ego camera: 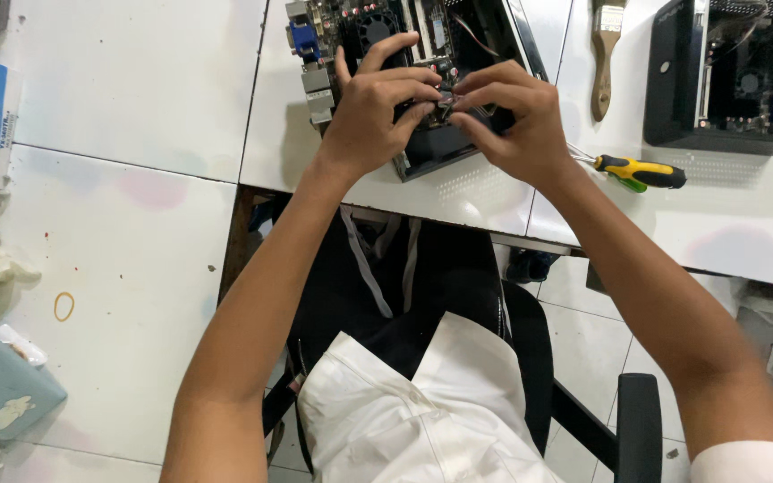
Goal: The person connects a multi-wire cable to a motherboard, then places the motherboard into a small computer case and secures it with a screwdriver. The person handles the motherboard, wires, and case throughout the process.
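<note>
Right now my left hand (376,112) and right hand (513,121) pinch together on a small metal part (445,98) above the motherboard (337,36), screwdriver (641,172) nearby.

White tabletops (136,80) filled most of the view, a bit stained, with dark seams where the panels met. Below their edge the floor (583,295) was pale tile with dark grout. A black office chair (637,420) sat under the person, armrest sticking out. Lighting was flat and even, soft shadows only.
</note>
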